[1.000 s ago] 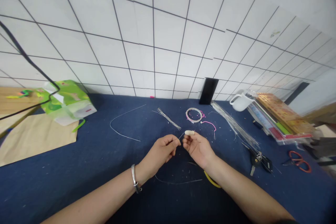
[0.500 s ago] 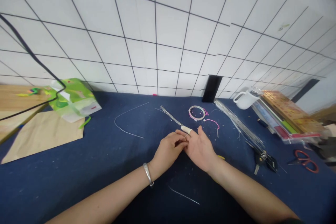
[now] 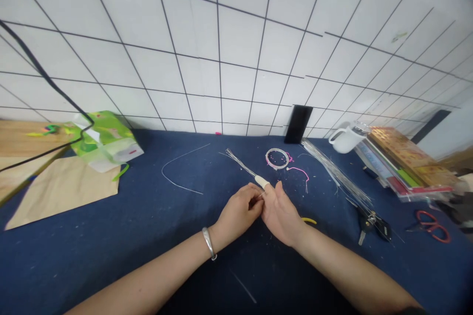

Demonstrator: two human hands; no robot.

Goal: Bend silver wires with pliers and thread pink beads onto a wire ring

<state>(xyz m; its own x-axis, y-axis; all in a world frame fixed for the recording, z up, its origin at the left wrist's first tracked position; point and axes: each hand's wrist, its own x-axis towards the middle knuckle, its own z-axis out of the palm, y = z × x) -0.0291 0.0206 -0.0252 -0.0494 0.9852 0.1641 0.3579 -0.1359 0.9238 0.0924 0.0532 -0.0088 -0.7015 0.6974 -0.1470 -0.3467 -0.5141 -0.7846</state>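
Mid-table, my left hand (image 3: 238, 211), with a silver bangle at its wrist, is closed in a pinch against the fingers of my right hand (image 3: 283, 214). A short bit of thin wire (image 3: 262, 193) shows at the pinch; the rest of it is hidden by the fingers. The right thumb stands apart and the index finger, in a white finger cot (image 3: 261, 182), is stretched out. Just beyond the cot lies a small bundle of thin wires (image 3: 240, 161). A beaded ring (image 3: 277, 158) with pink cord (image 3: 299, 171) lies farther back.
One curved wire (image 3: 173, 160) lies left; another faint wire (image 3: 244, 287) shows nearer me. Rightward are a long wire bundle (image 3: 336, 172), keys (image 3: 365, 224), red-handled scissors (image 3: 432, 226), a white mug (image 3: 345, 140) and stacked books (image 3: 399, 167). A green bag (image 3: 107, 133) stands left.
My right hand has turned a little, its palm facing less upward, while the left pinch stays beside it. The faint wire near me has shifted left and points more steeply downward.
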